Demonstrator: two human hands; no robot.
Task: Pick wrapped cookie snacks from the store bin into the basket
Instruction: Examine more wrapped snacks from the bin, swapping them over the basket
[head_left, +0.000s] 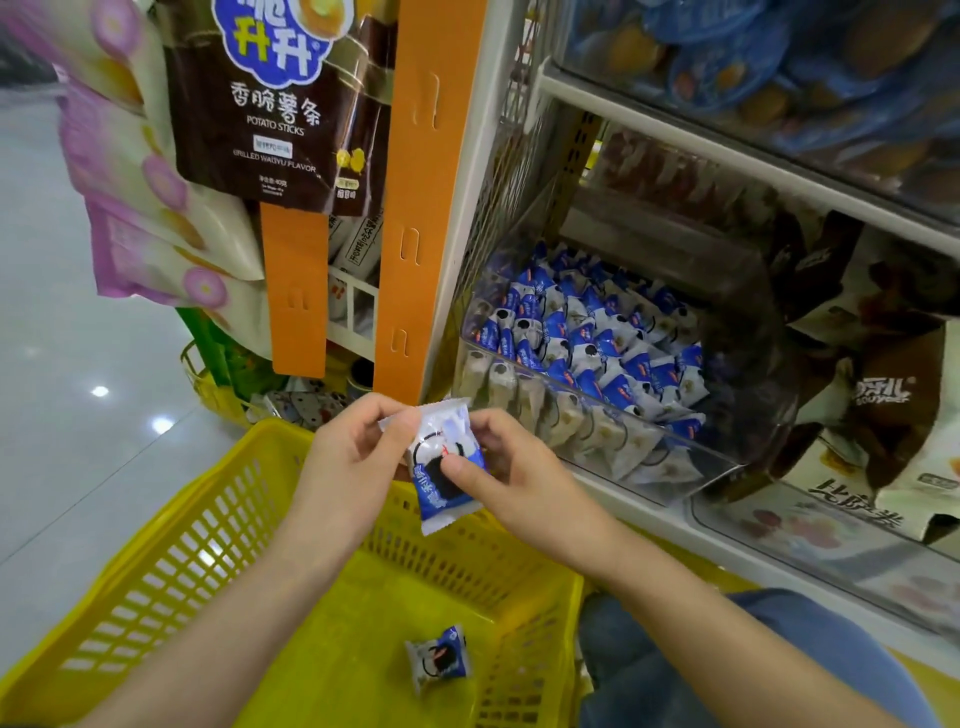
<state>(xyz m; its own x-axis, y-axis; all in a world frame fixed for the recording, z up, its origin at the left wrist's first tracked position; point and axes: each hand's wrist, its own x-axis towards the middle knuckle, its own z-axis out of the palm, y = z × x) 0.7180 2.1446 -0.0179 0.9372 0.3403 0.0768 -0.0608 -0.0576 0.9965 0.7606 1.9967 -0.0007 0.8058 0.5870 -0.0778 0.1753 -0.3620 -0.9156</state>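
Head: snack between left hand, right hand

Blue-and-white cookie snack — yellow lattice basket — orange shelf post.

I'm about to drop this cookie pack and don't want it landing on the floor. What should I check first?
1. Grip on the held snack: ok, the left hand and right hand both pinch it.
2. Snack above the basket: cannot tell, it appears near the far rim.
3. Landing room: ok, only one dropped snack lies inside.
4. Wrapper: ok, no tear visible.
5. Bin stocked: ok.
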